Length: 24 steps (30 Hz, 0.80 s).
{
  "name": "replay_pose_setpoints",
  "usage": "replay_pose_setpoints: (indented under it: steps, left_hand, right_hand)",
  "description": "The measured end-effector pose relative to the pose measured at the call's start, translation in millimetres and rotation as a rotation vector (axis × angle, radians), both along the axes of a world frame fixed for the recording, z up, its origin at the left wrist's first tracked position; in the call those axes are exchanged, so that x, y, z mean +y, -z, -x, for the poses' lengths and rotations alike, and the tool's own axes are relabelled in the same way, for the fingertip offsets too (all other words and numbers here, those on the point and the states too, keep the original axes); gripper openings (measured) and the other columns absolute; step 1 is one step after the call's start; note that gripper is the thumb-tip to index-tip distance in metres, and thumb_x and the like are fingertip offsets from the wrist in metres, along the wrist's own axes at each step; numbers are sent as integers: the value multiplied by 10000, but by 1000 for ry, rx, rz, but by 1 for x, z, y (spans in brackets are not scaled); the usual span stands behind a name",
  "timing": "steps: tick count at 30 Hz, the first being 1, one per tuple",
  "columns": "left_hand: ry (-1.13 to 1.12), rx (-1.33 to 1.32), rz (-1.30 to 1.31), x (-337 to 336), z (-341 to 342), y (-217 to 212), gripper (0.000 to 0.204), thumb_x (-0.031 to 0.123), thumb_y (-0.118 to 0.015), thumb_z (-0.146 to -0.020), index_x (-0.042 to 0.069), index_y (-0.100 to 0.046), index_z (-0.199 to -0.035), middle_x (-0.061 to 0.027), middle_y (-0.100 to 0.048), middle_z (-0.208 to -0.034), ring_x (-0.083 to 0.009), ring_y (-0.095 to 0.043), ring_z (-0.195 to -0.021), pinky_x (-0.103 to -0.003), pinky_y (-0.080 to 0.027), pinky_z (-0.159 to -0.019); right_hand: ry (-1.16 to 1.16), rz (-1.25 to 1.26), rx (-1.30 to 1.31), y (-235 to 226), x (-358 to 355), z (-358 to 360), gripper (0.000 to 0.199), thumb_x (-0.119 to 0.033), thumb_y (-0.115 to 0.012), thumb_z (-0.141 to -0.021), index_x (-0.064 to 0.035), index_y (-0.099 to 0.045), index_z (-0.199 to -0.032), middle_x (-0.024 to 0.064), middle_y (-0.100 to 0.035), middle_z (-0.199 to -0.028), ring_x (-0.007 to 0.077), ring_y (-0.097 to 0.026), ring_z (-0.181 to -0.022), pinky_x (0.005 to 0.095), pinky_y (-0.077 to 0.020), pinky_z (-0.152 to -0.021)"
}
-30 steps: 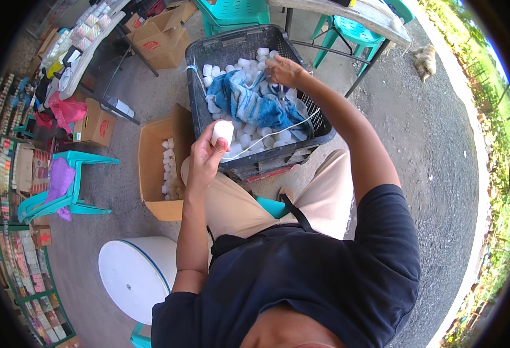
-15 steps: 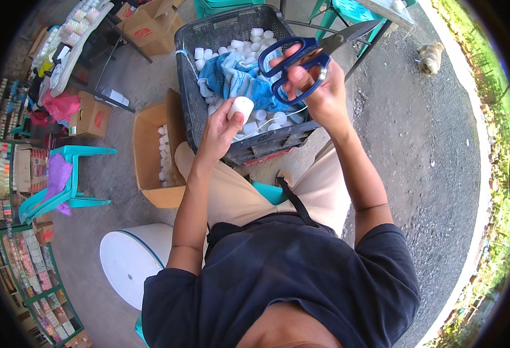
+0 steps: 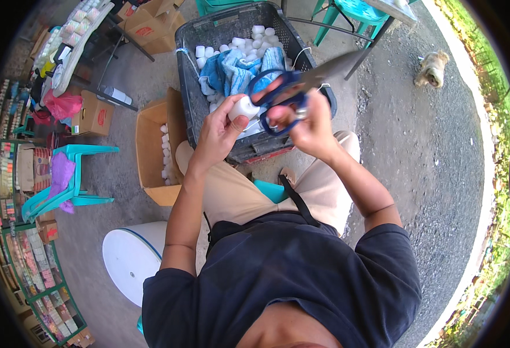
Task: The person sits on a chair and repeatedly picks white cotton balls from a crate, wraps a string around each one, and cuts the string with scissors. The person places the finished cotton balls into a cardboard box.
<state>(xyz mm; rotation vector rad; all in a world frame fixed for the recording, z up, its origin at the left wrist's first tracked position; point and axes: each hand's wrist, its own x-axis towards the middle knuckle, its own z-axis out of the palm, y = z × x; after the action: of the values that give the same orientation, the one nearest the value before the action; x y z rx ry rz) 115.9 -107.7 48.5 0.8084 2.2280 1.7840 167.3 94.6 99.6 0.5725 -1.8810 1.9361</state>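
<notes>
Scissors (image 3: 301, 87) in right grip (image 3: 307, 124), beside cap (image 3: 243, 108).

The right hand (image 3: 307, 124) covers part of the blue scissor handles (image 3: 278, 101); the left hand (image 3: 217, 133) hides most of the small white bottle (image 3: 243, 107). The blades' tip seems blurred.

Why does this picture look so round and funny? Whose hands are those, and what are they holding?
A camera worn on a person's head looks down, and its wide lens bends everything round. The two arms belong to that person. The left hand holds a small white bottle. The right hand holds blue-handled scissors. In front is a dark plastic crate with many white bottles and blue cloth. Beside it a cardboard box holds more bottles.
</notes>
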Motion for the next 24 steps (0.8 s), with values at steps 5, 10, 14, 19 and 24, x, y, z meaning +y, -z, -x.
replay_pose_setpoints:
  steps: [5,10,14,19,24]
  left_hand:
    - [19,-36,-101,4,-1,1,444,322,-603,-936,-4,-525,-1227,-32,-589,-930,-78,-530,-804,-217,-451,-694]
    - [28,-4,-82,-2,-5,6,499,389,-598,-927,-5,-523,-1223,-46,-588,-956,-88,-531,-850,-229,-454,-727]
    - [25,-23,42,-2,-5,-10,492,387,-599,-927,0,-527,-1221,-46,-591,-960,-95,-533,-844,-242,-457,-731]
    - [23,25,-62,-3,-7,-3,468,353,-612,-926,-3,-524,-1217,-45,-600,-930,-91,-543,-812,-230,-454,-701]
    - [30,28,-75,-2,-2,-1,443,331,-613,-929,3,-524,-1212,-34,-597,-917,-82,-540,-799,-226,-454,-696]
  right_hand:
    - [3,341,-81,-16,-2,-6,270,59,-611,-819,11,-532,-1072,86,-683,-915,104,-611,-700,244,-500,-624]
    - [-21,123,-87,1,-3,0,289,-149,-649,-896,9,-500,-1086,122,-676,-1014,103,-584,-677,231,-491,-613]
    - [20,-141,-69,12,-3,-3,247,-102,-646,-891,6,-509,-1066,109,-678,-1007,89,-577,-680,229,-486,-605]
    - [17,237,20,-5,-8,-9,281,-67,-654,-874,-1,-481,-1085,129,-670,-1010,83,-569,-684,235,-485,-611]
    - [68,39,-103,10,-9,-5,238,-2,-646,-823,-1,-553,-1041,84,-695,-893,147,-658,-754,254,-498,-646]
